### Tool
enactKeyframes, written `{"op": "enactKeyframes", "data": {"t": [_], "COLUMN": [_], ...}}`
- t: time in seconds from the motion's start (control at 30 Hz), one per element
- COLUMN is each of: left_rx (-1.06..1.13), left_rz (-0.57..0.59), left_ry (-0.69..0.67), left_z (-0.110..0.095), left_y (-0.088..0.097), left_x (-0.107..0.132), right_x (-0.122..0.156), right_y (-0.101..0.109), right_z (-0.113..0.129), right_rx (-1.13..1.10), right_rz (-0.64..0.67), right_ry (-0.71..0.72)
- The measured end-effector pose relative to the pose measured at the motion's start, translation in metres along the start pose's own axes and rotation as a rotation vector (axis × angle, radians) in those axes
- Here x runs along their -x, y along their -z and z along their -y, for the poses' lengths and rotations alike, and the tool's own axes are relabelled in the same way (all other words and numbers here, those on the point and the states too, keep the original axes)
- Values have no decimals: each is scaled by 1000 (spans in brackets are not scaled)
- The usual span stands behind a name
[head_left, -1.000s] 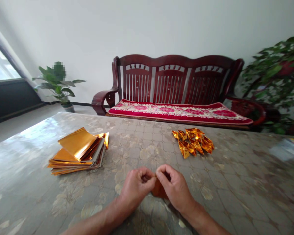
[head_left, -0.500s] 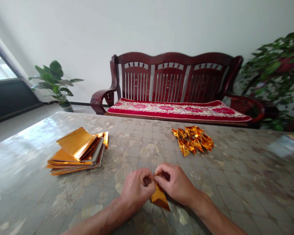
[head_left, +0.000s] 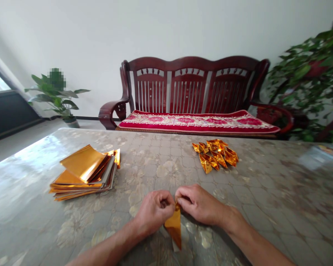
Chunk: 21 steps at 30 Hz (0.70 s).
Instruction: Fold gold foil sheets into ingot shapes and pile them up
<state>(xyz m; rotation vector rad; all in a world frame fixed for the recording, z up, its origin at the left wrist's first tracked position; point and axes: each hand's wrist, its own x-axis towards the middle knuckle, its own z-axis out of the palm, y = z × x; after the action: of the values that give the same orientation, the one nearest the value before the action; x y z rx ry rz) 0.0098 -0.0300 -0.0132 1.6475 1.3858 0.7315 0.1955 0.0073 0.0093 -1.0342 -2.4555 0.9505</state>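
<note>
A partly folded piece of gold foil paper [head_left: 174,226] is pinched at its far end between both hands, its pointed near end angled down toward me. My left hand [head_left: 154,209] closes thumb and fingers on the left of that end. On the other side, my right hand [head_left: 197,204] grips it with thumb and forefinger, the fingertips almost meeting the left ones. The exact folds under the fingertips are hidden. Farther off to the right lies a cluster of several folded gold paper ingots [head_left: 215,155]. A stack of gold foil sheets [head_left: 83,166] rests to the left.
The patterned, glossy table [head_left: 144,155] spans the foreground. A clear plastic bag [head_left: 319,157] lies at its right edge. Behind stands a dark red wooden bench [head_left: 188,85] with a floral cushion [head_left: 199,122]. Potted plants [head_left: 68,105] flank it on both sides.
The foil paper's pointed end has swung left and now points nearly straight toward me. Both hands keep their pinch at its far end. The camera view has shifted slightly.
</note>
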Motion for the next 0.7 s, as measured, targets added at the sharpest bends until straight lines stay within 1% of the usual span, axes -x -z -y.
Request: {"op": "enactKeyframes", "data": {"t": [0.13,0.23,0.3,0.4,0.57,0.7], "left_rx": [52,69,70,91,121,71], "left_rz": [27,31,14,-7,-10,-24], "left_ry": [9,18,22,33,42,43], "left_z": [2,4,4,3,4,6], "left_y": [1,1,1,2,1,-2], "left_x": [-2,-2,-2,-1,-1,-3], "right_x": [1,2,2,1,0,0], "right_y": [0,-1,-3,-7,-14,-13], "right_z": [-4,-6,-7,-7,-7,-4], "right_rx": [-112,-219,-291,-354,-332,-149], "right_rz": [39,59,51,-1,-92,-127], "right_ry": [-12,-49,-73,-86,-120,-40]}}
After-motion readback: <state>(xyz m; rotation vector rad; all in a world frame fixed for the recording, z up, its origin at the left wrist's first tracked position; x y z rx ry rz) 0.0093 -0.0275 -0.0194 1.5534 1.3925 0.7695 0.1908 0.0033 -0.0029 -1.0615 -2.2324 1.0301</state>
